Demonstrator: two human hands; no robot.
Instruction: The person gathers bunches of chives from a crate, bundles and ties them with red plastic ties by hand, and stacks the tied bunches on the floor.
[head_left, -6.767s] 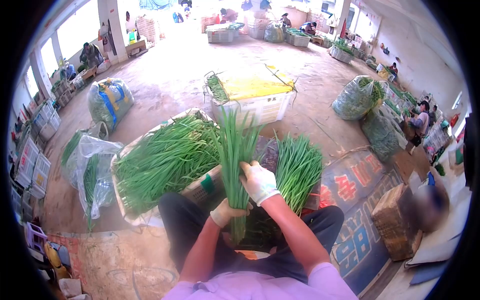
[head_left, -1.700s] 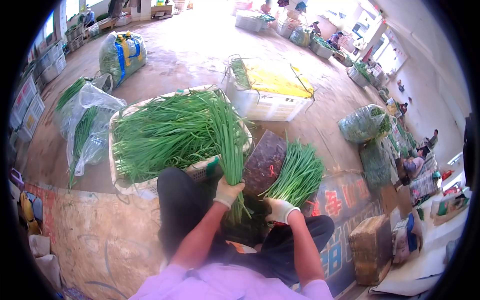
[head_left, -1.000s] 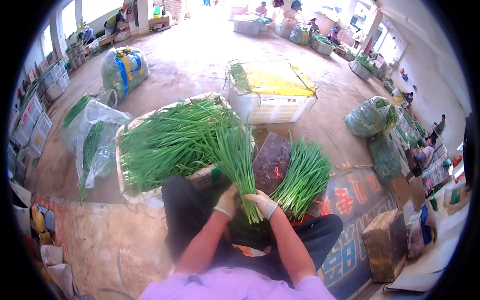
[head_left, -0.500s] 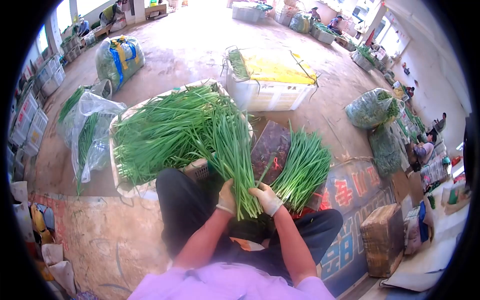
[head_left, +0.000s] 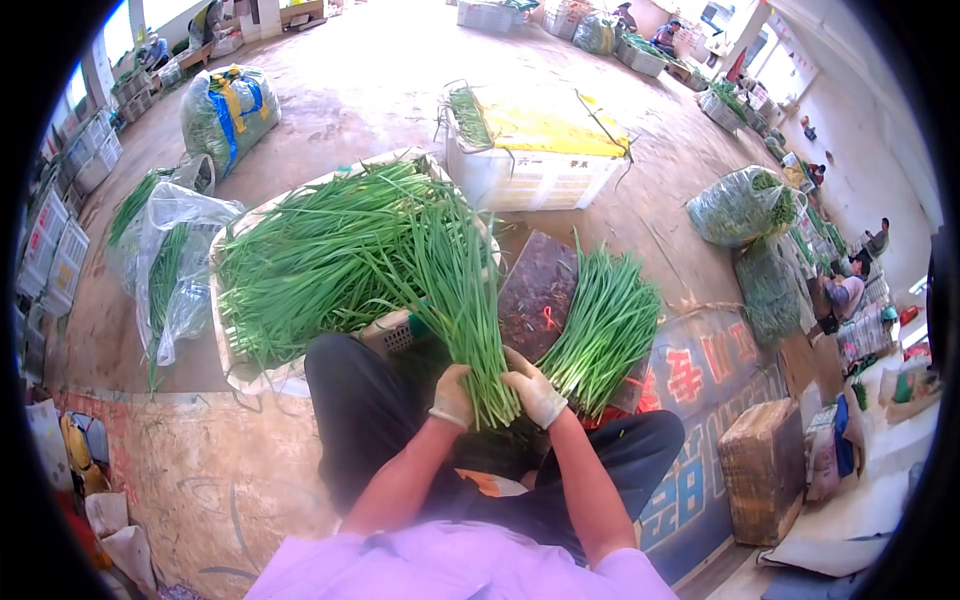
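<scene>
My left hand (head_left: 455, 396) and my right hand (head_left: 533, 388), both in pale work gloves, close round the lower ends of a bunch of garlic chives (head_left: 462, 300). The left hand presses from one side and the right from the other, with fingers partly hidden by the stalks. The leaves spread up and away over the edge of a large white crate (head_left: 224, 330) heaped with loose garlic chives (head_left: 330, 250). Right of my hands, a second pile of garlic chives (head_left: 605, 325) lies beside a dark, dirt-specked board (head_left: 538, 295), with a red tie (head_left: 551, 318) near it.
Ahead stands a white crate (head_left: 530, 185) under a yellow cover (head_left: 545, 130). Clear bags of greens (head_left: 190, 260) are on the left, and stuffed bags (head_left: 745, 210) on the right. A brown box (head_left: 765, 475) sits at the near right. Other people work along the walls.
A single stalk that stuck up from my right hand no longer shows. Both hands now press round the bunch, whose lower ends sit slightly higher. The view has shifted a little.
</scene>
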